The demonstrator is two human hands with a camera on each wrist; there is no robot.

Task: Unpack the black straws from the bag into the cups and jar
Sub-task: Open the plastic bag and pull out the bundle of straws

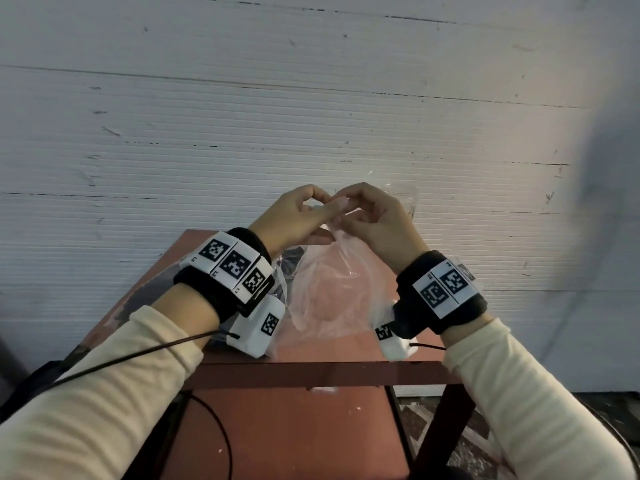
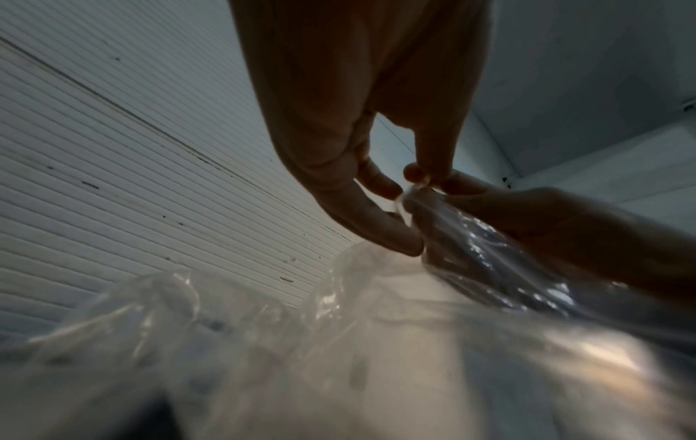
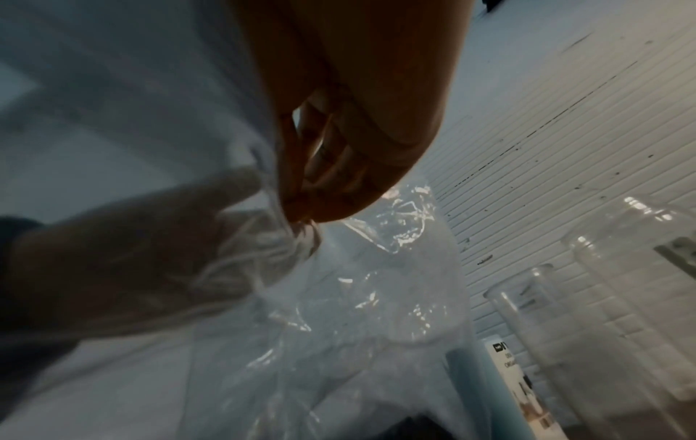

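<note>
A clear plastic bag (image 1: 332, 292) hangs above the red-brown table (image 1: 311, 372), held up by its gathered top. My left hand (image 1: 320, 211) pinches that top from the left and my right hand (image 1: 349, 207) pinches it from the right, fingertips almost touching. In the left wrist view my left fingers (image 2: 380, 184) nip the twisted plastic bag (image 2: 376, 327). The right wrist view has my right fingers (image 3: 320, 205) curled on the bag (image 3: 339, 297). A dark bundle (image 1: 292, 258), perhaps the black straws, shows behind my left wrist. Clear cups (image 3: 557, 327) and a jar (image 3: 647, 268) stand to the right.
The small table stands against a white ribbed wall (image 1: 311, 116). A clear jar (image 1: 403, 199) shows just behind my right hand. A blue carton with a white label (image 3: 497, 375) stands beside the cups. A lower shelf (image 1: 294, 427) lies under the tabletop.
</note>
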